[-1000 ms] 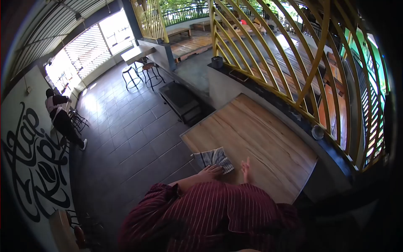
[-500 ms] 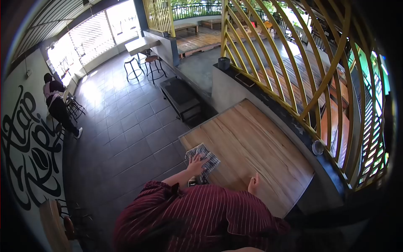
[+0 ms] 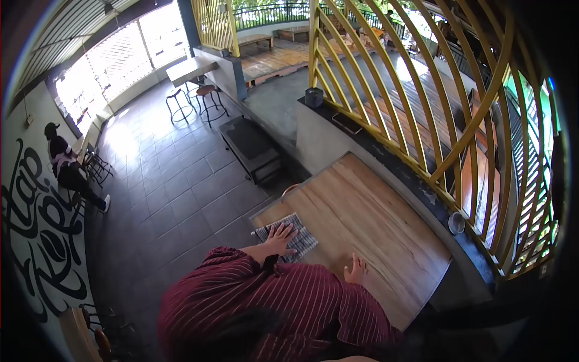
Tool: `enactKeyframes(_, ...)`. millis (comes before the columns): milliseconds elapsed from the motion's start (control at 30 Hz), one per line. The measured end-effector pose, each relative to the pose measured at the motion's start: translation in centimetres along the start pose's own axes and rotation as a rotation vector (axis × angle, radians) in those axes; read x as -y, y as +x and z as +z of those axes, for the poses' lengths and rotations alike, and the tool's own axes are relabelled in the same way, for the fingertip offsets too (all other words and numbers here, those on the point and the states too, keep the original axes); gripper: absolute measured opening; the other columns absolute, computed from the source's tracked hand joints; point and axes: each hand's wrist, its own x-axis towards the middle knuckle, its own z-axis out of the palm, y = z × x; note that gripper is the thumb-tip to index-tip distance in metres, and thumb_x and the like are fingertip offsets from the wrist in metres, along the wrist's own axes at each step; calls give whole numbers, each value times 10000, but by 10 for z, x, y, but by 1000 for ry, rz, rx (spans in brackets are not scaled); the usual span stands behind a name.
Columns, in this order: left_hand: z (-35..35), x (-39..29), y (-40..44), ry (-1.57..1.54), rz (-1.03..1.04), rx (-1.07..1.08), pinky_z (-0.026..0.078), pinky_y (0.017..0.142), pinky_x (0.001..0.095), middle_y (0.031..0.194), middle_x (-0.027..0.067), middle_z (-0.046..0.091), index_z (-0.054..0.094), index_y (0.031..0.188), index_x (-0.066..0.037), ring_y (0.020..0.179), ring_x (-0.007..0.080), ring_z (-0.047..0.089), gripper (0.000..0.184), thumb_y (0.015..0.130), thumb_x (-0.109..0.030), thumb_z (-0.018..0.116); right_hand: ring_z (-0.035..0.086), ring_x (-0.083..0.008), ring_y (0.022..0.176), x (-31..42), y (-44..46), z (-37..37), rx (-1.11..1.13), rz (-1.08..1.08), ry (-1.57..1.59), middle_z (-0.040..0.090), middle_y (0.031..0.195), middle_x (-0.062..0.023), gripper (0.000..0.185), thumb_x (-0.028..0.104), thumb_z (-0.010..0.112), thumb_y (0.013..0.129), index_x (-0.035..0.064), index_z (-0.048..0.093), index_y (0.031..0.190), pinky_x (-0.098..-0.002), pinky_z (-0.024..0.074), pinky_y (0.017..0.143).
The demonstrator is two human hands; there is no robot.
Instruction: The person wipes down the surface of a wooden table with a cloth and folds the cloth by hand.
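Note:
My left hand lies flat with spread fingers on a checked cloth. The cloth rests on the left part of a wooden tabletop, near its edge, and the palm covers some of it. Over the near side of the same tabletop is my right hand, open, its fingers apart and holding nothing. Whether this hand touches the wood I cannot tell.
A low black bench stands beyond the table. Yellow slatted railing runs along the right, above a ledge with a dark pot and a small round dish. A person is by the left wall; stools stand farther back.
My left hand has flattened and spread on the cloth, which lies more fully on the tabletop. My right hand has opened its fingers and shifted slightly left. The view has tilted a little.

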Motion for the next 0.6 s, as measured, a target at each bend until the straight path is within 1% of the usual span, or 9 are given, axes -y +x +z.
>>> enactKeyframes(33,-5,5,10,8,8,-9,-12,1024,512,1429,42,-24,60,1365,-253,1307,293,-37,773,767,-628,374,390,-318,1103,-5,5,2,-85,72,-41,416,1176,-135,529,239,518,773,123,350,1261,-462,314,905)
enactKeyframes(100,-7,10,24,105,156,9,10,1019,530,1428,42,-13,69,1365,-254,1306,299,-29,767,768,-626,374,400,-313,1083,-19,13,2,-146,135,-35,423,1162,-128,490,234,520,770,115,385,1227,-452,317,894)
enactKeyframes(133,-6,15,32,157,235,-72,35,1014,544,1428,44,1,81,1364,-254,1305,309,-6,757,770,-621,375,410,-307,1063,-24,20,3,-208,189,-29,430,1148,-121,453,230,521,768,107,421,1192,-443,320,883)
enactKeyframes(167,-6,18,43,159,245,-76,35,1014,544,1428,44,1,81,1364,-254,1305,309,-6,757,770,-621,375,410,-307,1063,-26,22,3,-216,196,-31,430,1148,-121,453,230,521,768,107,421,1192,-443,320,883)
enactKeyframes(267,-11,23,74,144,424,-150,52,1011,552,1426,50,37,127,1359,-262,1303,305,36,735,767,-612,388,427,-295,1023,-32,19,3,-316,244,-77,444,1117,-110,403,219,529,751,95,469,1130,-436,330,852)
enactKeyframes(333,-23,18,99,157,449,-153,63,1012,547,1421,46,69,141,1357,-255,1301,292,64,738,762,-605,400,434,-292,1007,-32,18,3,-402,156,-109,448,1110,-106,388,202,524,746,90,485,1115,-436,324,853)
enactKeyframes(433,-55,7,146,177,491,-91,69,1019,531,1417,44,104,164,1355,-240,1302,278,78,725,766,-578,417,449,-288,977,-29,17,-2,-394,174,-73,474,1078,-98,359,166,525,736,103,511,1090,-423,336,835)
enactKeyframes(533,-78,-3,201,117,553,-118,61,1018,533,1416,49,112,188,1350,-225,1304,275,72,701,778,-565,408,463,-296,952,-29,18,-1,-473,149,-49,500,1034,-94,343,149,523,721,106,535,1062,-416,342,823)
enactKeyframes(600,-89,-13,239,117,506,-177,49,1026,510,1408,58,144,216,1343,-197,1301,271,90,703,777,-572,398,456,-296,950,-29,18,-4,-437,178,-60,498,1038,-96,341,147,509,728,100,533,1065,-419,335,827)
